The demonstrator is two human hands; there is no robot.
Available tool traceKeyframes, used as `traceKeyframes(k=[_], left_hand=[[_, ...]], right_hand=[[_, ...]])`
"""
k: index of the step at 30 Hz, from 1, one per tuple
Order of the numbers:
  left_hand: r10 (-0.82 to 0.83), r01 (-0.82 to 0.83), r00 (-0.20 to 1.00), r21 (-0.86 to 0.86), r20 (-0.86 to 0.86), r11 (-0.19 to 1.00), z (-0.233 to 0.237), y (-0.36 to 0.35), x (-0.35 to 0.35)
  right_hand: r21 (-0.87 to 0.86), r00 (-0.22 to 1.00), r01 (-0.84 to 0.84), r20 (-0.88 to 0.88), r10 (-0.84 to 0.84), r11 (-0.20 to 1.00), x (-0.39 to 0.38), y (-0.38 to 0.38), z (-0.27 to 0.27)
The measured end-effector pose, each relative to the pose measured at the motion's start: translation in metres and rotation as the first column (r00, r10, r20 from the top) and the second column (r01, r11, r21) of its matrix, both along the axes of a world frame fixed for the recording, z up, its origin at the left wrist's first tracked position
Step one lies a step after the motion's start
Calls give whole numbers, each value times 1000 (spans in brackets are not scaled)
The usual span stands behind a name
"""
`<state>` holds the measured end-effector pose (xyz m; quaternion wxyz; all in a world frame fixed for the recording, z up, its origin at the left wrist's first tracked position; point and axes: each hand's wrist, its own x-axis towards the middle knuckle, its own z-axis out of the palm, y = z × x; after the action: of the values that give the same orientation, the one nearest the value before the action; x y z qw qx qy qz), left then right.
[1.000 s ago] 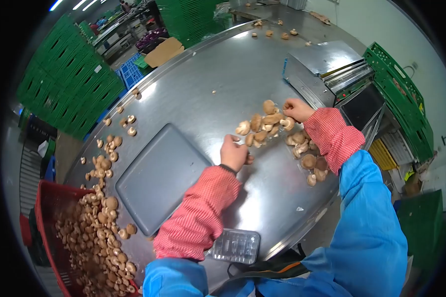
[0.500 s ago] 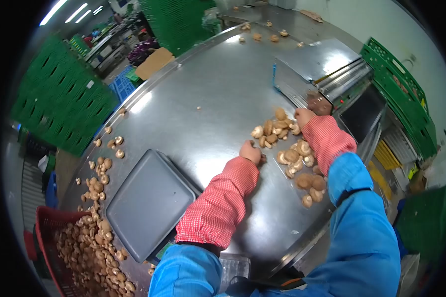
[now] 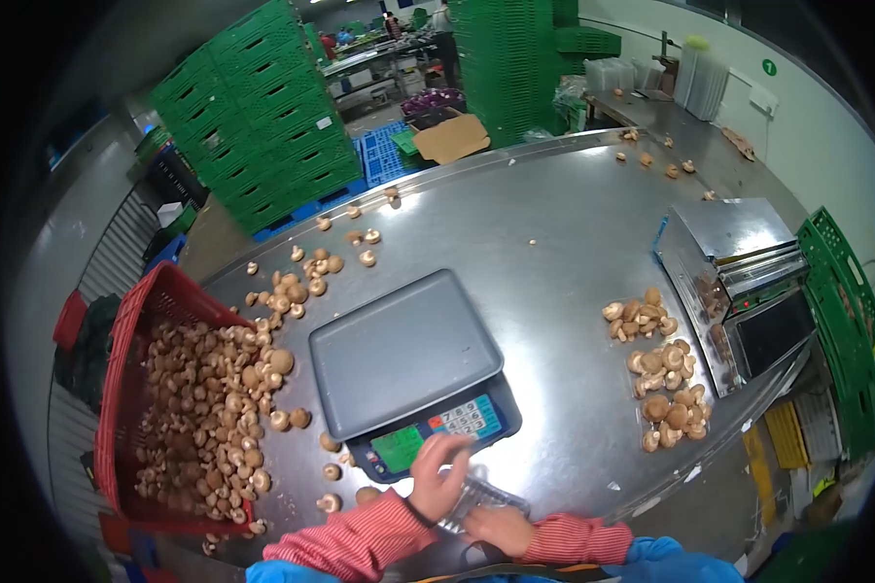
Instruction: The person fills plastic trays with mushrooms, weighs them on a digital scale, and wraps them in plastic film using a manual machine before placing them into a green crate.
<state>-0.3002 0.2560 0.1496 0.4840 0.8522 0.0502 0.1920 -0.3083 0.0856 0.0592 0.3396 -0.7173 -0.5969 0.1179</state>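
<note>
My left hand [image 3: 439, 476] is beside the front edge of the digital scale [image 3: 408, 355], fingers apart, at the left end of the clear plastic trays [image 3: 491, 497]. My right hand [image 3: 501, 531] has its fingers closed on the near side of these trays. A wide grey pan tops the scale, with a lit green display and a keypad in front. Three groups of mushrooms in clear trays lie in a column on the right: far [image 3: 638, 317], middle [image 3: 662, 367] and near [image 3: 674, 418].
A red basket [image 3: 131, 389] full of mushrooms stands at the left, with loose mushrooms [image 3: 287, 291] beside it. A metal wrapping machine [image 3: 734, 243] is at the right. Green crates [image 3: 262, 126] are stacked behind the steel table [image 3: 554, 204]. Distant people stand at the back.
Both hands have left the mushroom groups on the right and come back near my body, at the clear trays. The view has turned, showing more of the scale and basket.
</note>
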Motion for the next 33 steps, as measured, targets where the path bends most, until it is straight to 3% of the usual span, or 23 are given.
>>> traceKeyframes(k=[2, 3, 5, 6, 8, 9, 10, 12, 15, 19, 28, 33], left_hand=[[140, -132, 989, 126, -57, 983, -31, 27, -57], [247, -217, 964, 238, -102, 947, -41, 36, -82], [418, -315, 878, 378, -233, 871, -75, 54, -131], [401, -333, 879, 270, -258, 903, -99, 60, -150], [360, -365, 884, 41, -297, 930, -132, 67, -176], [366, -369, 821, 81, -438, 926, -116, 57, -179], [321, -340, 838, 38, -441, 940, -107, 51, -179], [181, -310, 804, -140, -567, 940, -121, 44, -179], [174, -269, 794, -80, -582, 960, -103, 32, -169], [141, -275, 789, -138, -598, 952, -115, 35, -165], [172, -292, 852, -175, -495, 940, -129, 36, -163], [150, -327, 816, -231, -558, 916, -115, 37, -164]], right_hand=[[94, 972, -93, -208, 111, 991, -22, 12, -18], [48, 982, -57, -176, 65, 997, -27, 17, -4], [-177, 995, 8, 101, 10, 984, -37, 29, -8], [-278, 971, 63, 238, 5, 959, -42, 33, -12], [-245, 981, 77, 191, -30, 966, -42, 32, -6], [-248, 977, 104, 208, -52, 963, -44, 32, 9], [-253, 972, 132, 225, -75, 959, -48, 32, 16], [-278, 945, 182, 315, -89, 943, -58, 27, 5], [-284, 905, 273, 401, -144, 919, -70, 29, 6], [-199, 870, 342, 437, -229, 918, -73, 33, 1], [-186, 909, 300, 354, -221, 936, -69, 34, 1], [-245, 923, 314, 305, -234, 917, -64, 34, -6]])
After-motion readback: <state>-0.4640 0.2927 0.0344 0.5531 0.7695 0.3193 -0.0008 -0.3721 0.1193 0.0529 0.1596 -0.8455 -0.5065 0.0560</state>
